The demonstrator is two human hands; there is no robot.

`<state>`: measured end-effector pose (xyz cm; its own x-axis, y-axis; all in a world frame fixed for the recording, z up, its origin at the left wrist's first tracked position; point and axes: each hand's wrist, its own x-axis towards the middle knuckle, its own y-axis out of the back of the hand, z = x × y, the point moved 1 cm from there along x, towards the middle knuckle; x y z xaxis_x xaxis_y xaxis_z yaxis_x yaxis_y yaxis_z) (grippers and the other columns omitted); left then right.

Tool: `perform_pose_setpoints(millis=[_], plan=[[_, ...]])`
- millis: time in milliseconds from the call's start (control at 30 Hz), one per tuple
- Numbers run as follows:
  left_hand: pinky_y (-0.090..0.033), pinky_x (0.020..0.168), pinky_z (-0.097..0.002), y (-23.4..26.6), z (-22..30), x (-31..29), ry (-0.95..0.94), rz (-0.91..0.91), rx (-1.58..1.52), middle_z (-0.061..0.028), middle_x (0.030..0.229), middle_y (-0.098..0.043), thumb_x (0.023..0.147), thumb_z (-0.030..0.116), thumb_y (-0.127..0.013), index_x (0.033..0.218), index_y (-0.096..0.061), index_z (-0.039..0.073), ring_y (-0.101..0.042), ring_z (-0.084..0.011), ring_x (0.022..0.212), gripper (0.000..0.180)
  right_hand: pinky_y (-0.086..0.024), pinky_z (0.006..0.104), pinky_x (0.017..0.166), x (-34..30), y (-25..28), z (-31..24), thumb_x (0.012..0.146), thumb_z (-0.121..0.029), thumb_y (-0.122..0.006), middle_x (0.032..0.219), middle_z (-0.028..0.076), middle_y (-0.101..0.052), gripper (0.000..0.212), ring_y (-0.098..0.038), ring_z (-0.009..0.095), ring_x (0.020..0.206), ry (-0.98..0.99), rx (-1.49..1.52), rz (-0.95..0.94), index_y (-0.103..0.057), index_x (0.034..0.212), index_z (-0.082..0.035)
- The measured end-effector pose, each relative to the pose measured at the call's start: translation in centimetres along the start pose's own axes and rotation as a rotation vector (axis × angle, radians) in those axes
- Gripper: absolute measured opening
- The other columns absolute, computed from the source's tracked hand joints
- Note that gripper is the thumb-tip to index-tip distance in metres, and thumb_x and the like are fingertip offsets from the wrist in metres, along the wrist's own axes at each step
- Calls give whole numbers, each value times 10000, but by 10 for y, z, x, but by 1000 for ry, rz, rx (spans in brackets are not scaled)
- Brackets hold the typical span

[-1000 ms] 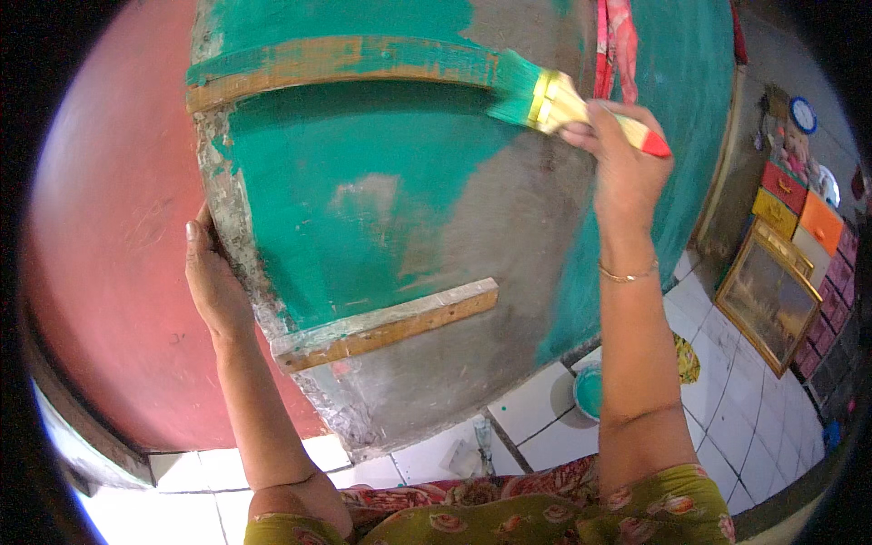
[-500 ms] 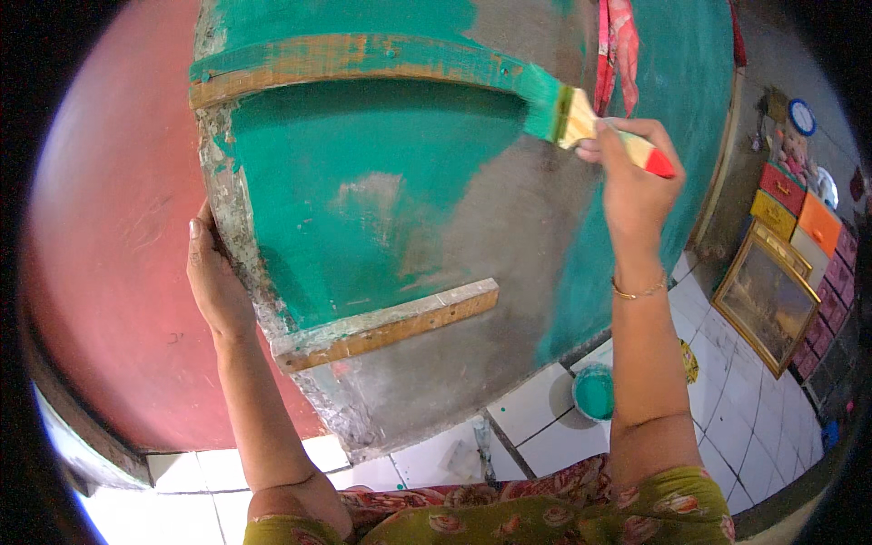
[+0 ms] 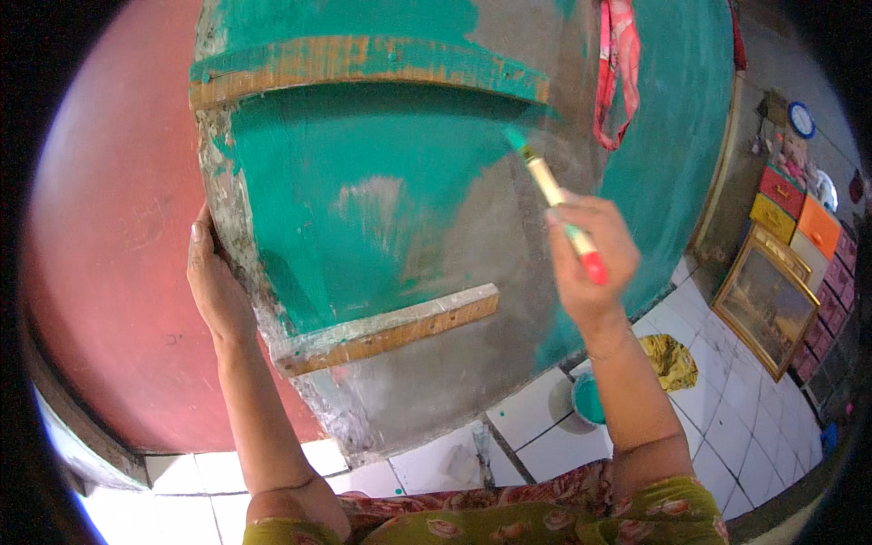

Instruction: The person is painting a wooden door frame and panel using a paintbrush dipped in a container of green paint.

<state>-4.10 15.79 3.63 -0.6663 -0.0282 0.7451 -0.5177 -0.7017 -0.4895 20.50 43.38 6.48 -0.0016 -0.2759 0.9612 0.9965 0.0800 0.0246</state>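
Observation:
My right hand [image 3: 595, 254] is closed round the pale handle of a red-ended paintbrush [image 3: 549, 186]. The brush's green-wet bristles point up and left at the panel, just below the upper batten's right end; whether they touch is unclear. Green paint covers much of the panel [image 3: 427, 409], with bare grey patches at the middle and bottom. My left hand [image 3: 221, 286] grips the panel's rough left edge, its fingers partly hidden behind it. Two wooden battens cross the panel: the upper one [image 3: 363, 65] is streaked green, while the lower one [image 3: 400, 331] shows bare wood.
A pink-red cloth strap [image 3: 619, 73] hangs at the panel's upper right. Below my right forearm, a tub of green paint [image 3: 589, 400] stands on white tiles beside a yellow patterned cloth [image 3: 670, 361]. Further right are a gold-framed picture [image 3: 767, 300] and coloured drawers [image 3: 783, 186]. A reddish wall [image 3: 118, 227] rises left.
My right hand has moved down and left with the paintbrush, turning it edge-on. Its bristles have left the upper batten's right end. My left hand stays at the panel's edge.

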Motion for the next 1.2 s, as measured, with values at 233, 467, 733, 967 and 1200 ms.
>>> perform_pose_setpoints(millis=[233,467,733,967,1200], plan=[[-377,1082,-384,-8,1,-2,-5,-52,-74,-192,1356,-543,1059,363,-321,1390,-439,-106,-525,-259,1246,586,-516,322,720,60,0,16,811,2,-730,870,135,-677,110,-666,268,781,-54,64,184,-650,884,-17],[-378,1080,-378,-10,-1,-1,-14,1,-23,-191,1345,-552,1059,367,-321,1384,-447,-104,-532,-261,1239,587,-504,272,681,47,23,41,800,-17,-744,827,66,-672,117,-638,141,739,-343,154,223,-665,885,-27],[-378,1077,-382,-7,-5,-1,34,-42,-50,-187,1347,-551,1058,377,-326,1386,-445,-104,-529,-258,1239,594,-527,255,669,69,7,30,849,2,-717,820,56,-673,83,-661,124,734,-105,-40,84,-652,899,-9],[-372,1080,-385,1,-6,0,22,-20,-75,-189,1351,-545,1054,393,-338,1382,-447,-103,-523,-255,1245,604,-495,291,657,82,6,18,813,-59,-765,833,58,-687,120,-616,131,722,-262,309,323,-669,881,-35],[-369,1084,-391,-4,-9,0,21,-20,-53,-191,1356,-544,1053,403,-344,1383,-444,-104,-523,-264,1247,613,-548,263,701,41,10,58,872,7,-703,849,83,-694,68,-682,131,728,-476,50,77,-639,893,0]])
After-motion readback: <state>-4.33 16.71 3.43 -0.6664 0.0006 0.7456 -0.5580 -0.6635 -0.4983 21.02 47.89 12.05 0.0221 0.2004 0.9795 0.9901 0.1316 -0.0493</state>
